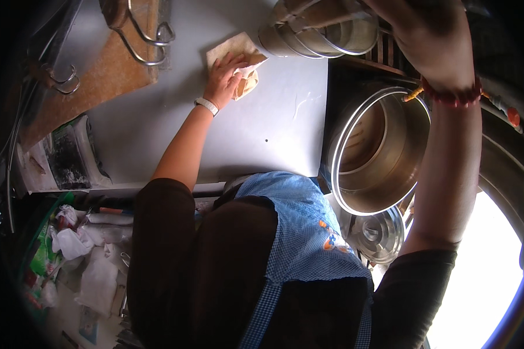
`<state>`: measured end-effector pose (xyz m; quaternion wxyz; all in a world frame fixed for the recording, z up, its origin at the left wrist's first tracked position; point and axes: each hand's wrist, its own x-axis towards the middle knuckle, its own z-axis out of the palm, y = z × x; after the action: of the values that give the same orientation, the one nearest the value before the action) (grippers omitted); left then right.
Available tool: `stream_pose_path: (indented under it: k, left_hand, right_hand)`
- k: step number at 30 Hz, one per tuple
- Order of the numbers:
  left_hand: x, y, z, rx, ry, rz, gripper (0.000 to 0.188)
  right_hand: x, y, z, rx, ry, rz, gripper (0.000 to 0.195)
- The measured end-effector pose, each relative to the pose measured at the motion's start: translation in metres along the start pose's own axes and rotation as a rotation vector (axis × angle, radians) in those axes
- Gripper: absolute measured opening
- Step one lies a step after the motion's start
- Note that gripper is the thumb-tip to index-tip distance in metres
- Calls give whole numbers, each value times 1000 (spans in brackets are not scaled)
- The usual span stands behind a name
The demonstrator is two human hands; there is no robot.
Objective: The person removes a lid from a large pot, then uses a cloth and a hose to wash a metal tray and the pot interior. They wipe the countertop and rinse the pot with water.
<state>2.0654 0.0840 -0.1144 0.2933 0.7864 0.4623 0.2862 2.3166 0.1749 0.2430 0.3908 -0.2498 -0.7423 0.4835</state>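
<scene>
My left hand [225, 83], with a white band on its wrist, presses down on a folded tan cloth [231, 46]. Its fingers spread across the cloth, and a bunched part lies by the thumb. Cloth and hand rest on a smooth grey tabletop [166, 135]. My right hand [436, 39] is raised at the upper right, nearer the camera, with a red bead bracelet at its wrist. The top edge cuts off its fingers, so whatever they hold is hidden. Left of it, cylindrical metal mesh strainers [318, 32] lie at the table's far right corner.
A deep metal pot [380, 148] stands right of the table, with a metal lid [379, 233] below it. A wooden board [105, 83] and metal hooks [146, 41] occupy the upper left. Plastic bags [98, 279] fill the lower left. A plastic packet [72, 152] lies on the table's left end.
</scene>
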Motion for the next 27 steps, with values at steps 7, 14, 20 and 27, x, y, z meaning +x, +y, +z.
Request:
stream_pose_path:
  k: [7, 14, 20, 27]
  left_hand:
    - [0, 36, 37, 5, -171, 189, 44]
    - [27, 57, 67, 52, -187, 218, 56]
    - [34, 63, 72, 56, -221, 227, 47]
    - [32, 53, 84, 158, -142, 391, 44]
  right_hand:
    - [28, -48, 33, -338, -179, 417, 33]
    - [-37, -16, 46, -571, 64, 88, 76]
    - [-115, 8, 31, -436, 175, 94, 79]
    - [-278, 3, 98, -86, 493, 600, 33]
